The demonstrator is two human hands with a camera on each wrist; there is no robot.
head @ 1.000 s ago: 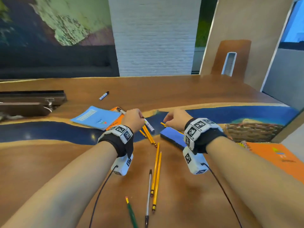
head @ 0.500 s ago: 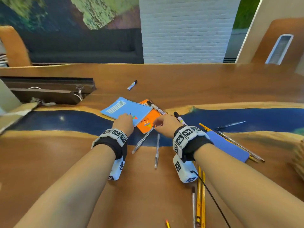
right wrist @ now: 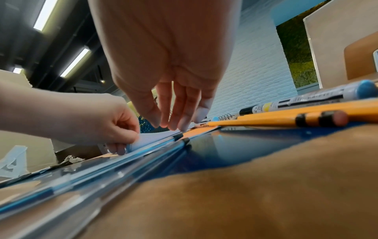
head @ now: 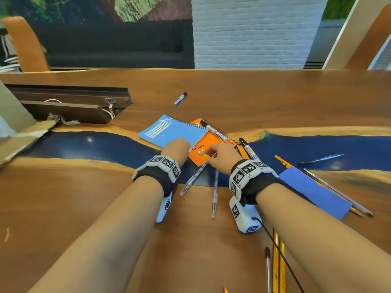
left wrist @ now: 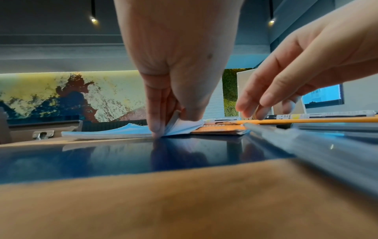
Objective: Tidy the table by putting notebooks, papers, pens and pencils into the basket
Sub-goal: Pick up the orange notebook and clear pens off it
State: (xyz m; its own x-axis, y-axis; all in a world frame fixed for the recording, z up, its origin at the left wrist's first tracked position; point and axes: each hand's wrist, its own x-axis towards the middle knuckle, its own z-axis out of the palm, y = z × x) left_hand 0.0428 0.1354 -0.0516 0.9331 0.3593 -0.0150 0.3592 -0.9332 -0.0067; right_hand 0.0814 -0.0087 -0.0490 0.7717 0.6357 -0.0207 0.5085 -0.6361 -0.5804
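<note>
Two spiral notebooks lie overlapped at the middle of the counter (head: 275, 98): a light blue notebook (head: 169, 131) partly covering an orange notebook (head: 206, 150). The left hand (head: 176, 148) has its grip pinched on the blue notebook's near corner, lifting the cover and a few pages. The right hand (head: 222, 154) hovers over the orange cover, fingers relaxed and spread, grip empty. A marker (head: 213, 131) rests across the orange notebook's spiral. Around them lie two clear pens (head: 214, 193), yellow pencils (head: 241, 150), a second marker (head: 248, 150), a blue pad (head: 313, 193) lying on more pens and pencils, and a lone marker (head: 180, 98) farther back. The basket is out of view, and nearly everything seen is still loose, so the tidying looks far from finished. The counter is warm wood with a glossy dark blue band running across it. Beyond stand a white brick pillar (head: 254, 32), a dark sofa, and a painted mural.
</note>
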